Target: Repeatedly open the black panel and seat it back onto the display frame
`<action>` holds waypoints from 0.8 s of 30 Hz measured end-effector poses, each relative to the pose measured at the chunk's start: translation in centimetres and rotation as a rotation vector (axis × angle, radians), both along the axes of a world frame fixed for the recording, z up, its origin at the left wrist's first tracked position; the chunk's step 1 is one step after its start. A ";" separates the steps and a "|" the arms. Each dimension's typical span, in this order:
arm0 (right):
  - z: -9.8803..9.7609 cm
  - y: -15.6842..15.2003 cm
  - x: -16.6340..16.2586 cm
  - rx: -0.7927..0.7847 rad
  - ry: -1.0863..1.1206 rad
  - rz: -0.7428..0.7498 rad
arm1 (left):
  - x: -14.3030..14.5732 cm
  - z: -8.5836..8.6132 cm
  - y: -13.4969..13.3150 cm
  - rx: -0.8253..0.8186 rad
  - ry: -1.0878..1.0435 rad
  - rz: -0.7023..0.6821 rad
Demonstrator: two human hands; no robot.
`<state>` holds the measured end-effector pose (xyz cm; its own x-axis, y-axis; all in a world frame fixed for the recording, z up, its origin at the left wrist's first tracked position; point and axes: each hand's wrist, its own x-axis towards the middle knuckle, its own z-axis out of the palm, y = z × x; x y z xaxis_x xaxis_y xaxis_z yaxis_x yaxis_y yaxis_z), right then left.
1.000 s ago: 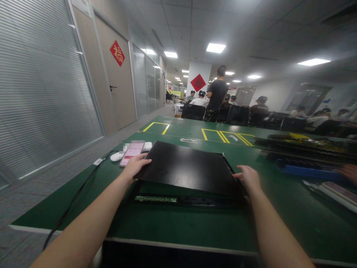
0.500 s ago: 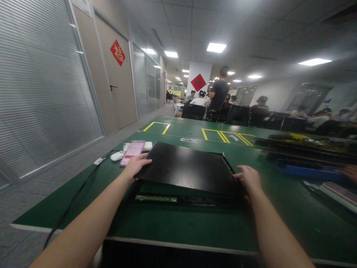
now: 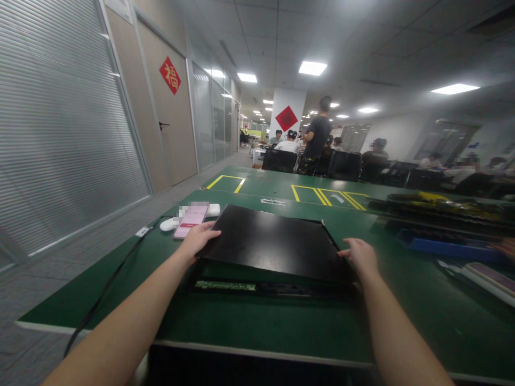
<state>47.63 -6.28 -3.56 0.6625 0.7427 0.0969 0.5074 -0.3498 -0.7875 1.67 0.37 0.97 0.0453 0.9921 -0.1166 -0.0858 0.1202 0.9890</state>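
A thin, glossy black flat panel (image 3: 273,241), which looks like a display screen, is tilted above the green table between my hands. My left hand (image 3: 198,239) grips its left edge, thumb on top and the other fingers hidden beneath. At the right edge, my right hand (image 3: 360,257) pinches the panel with its fingertips. Below the near edge lies a dark strip, partly in shadow, with a narrow green circuit board (image 3: 225,286) at its left end. What lies directly under the panel is hidden.
Beyond my left hand lie a phone (image 3: 192,219), a white mouse-like object (image 3: 166,225) and a black cable (image 3: 116,279). Stacked dark panels (image 3: 438,209) and a blue tray (image 3: 438,242) stand right, near another person's hand (image 3: 505,249). Yellow tape (image 3: 319,197) marks the green table (image 3: 257,321).
Almost nothing differs. The panel and both my hands have shifted very slightly to the right in view; my grip on the panel is the same.
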 end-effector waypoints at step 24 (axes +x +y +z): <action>1.4 -0.6 -1.5 -0.101 -0.080 -0.039 | 0.0 -1.3 0.7 -0.010 0.029 -0.038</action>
<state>46.17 -6.92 -2.12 0.6846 0.7249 0.0766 0.5516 -0.4465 -0.7045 1.65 1.09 -0.30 0.0790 0.9886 -0.1283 -0.0522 0.1326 0.9898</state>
